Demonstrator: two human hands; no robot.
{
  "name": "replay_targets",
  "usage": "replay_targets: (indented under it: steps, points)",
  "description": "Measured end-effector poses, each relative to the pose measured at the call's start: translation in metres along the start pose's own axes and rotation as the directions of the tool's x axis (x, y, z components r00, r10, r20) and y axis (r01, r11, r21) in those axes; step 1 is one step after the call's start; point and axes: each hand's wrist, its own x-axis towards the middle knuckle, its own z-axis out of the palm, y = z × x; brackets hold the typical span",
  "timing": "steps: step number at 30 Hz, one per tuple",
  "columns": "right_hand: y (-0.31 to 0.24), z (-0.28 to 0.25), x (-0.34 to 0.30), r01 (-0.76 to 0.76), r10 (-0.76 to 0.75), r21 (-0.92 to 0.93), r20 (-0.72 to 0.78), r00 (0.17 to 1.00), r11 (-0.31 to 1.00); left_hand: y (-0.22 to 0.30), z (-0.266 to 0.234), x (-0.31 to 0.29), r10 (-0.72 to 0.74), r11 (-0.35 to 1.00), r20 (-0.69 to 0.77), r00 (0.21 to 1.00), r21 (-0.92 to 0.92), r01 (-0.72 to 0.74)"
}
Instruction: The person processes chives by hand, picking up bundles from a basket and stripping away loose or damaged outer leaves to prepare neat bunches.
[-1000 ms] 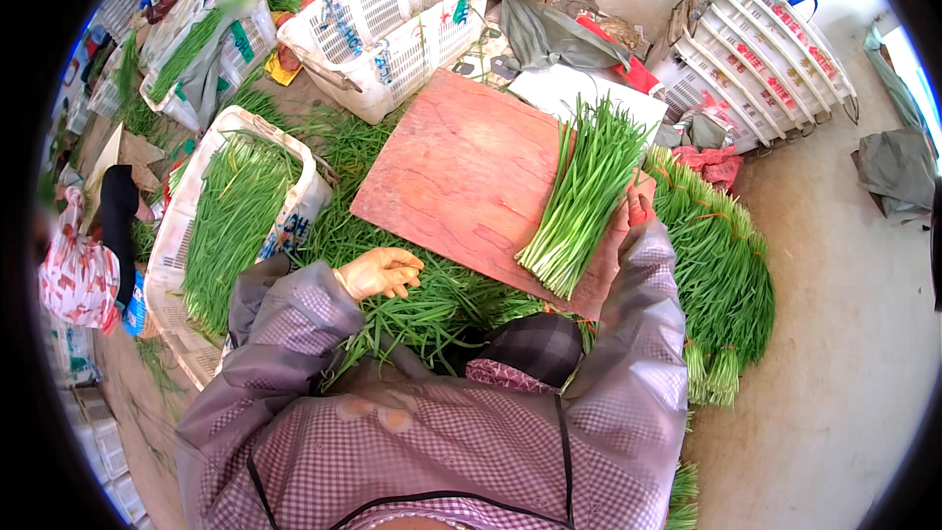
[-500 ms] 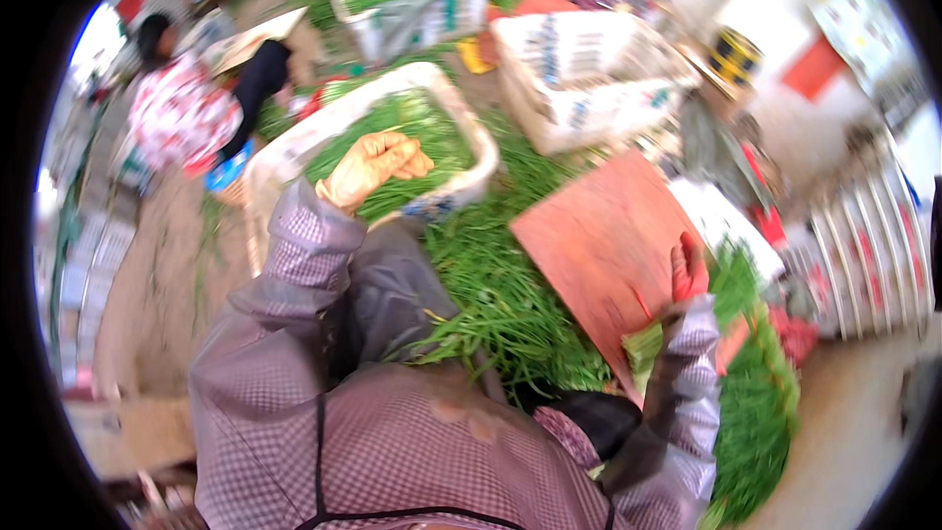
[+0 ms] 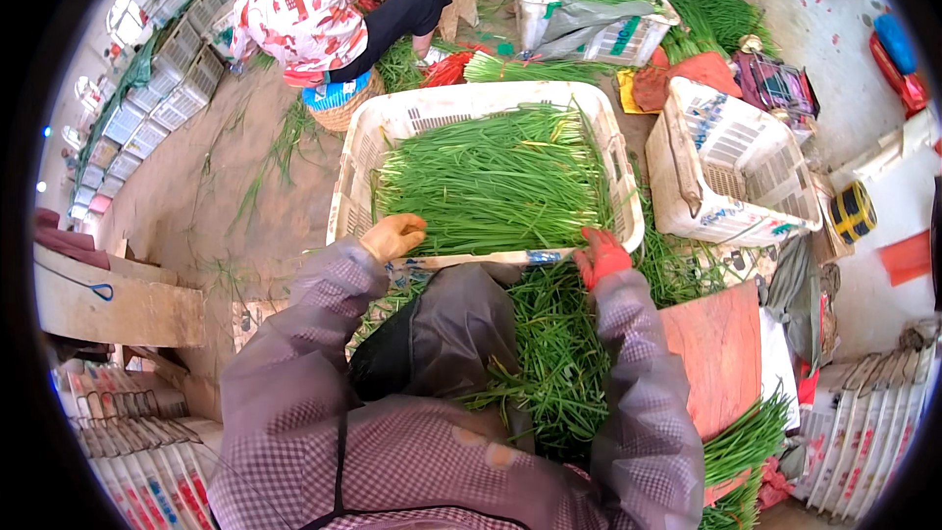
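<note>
My left hand [image 3: 394,236], in a tan glove, is at the near left corner of a white plastic crate [image 3: 628,196]. Its fingers are bent and pressed together over the rim, and whatever may be in them is hidden. The crate holds a thick layer of long green chives [image 3: 491,177], laid mostly crosswise. At the near right corner my right hand [image 3: 601,257], in a red glove, reaches over the rim with its fingers a little apart, by the ends of the chives. Loose chives [image 3: 559,344] lie heaped beside my knee, below the crate.
A reddish board [image 3: 716,353] lies to my right, with more chives [image 3: 741,442] next to it. Beyond it stands a white crate [image 3: 736,167]; another crate [image 3: 589,29] at the back holds greens. A person [image 3: 304,15] sits on a basket stool [image 3: 343,103] at far left.
My view has swung so the crate is now centred. My right hand has left the reddish board and come to the crate's near right corner. My left hand has lowered to the near left corner.
</note>
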Motion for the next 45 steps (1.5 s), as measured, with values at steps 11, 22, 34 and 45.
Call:
replay_targets:
  steps: [11, 22, 34, 45]
  points:
    - [-0.018, -0.007, 0.110, -0.077, 0.339, -0.424, 0.587, 0.735, 0.902, 0.075, 0.084, 0.139, 0.208, 0.872, 0.429, 0.879, 0.326, -0.366]
    - [0.008, 0.011, 0.118, 0.257, 0.156, -0.429, 0.721, 0.676, 0.866, 0.013, 0.223, 0.191, 0.447, 0.592, 0.202, 0.871, 0.664, -0.457]
    - [0.044, 0.028, 0.160, 0.132, 0.264, -0.292, 0.944, 0.196, 0.947, 0.007, 0.229, 0.194, 0.535, 0.586, 0.059, 0.842, 0.692, -0.421]
    - [0.015, 0.037, 0.173, 0.226, 0.259, -0.319, 0.930, 0.261, 0.920, -0.009, 0.243, 0.193, 0.530, 0.678, -0.120, 0.840, 0.655, -0.334]
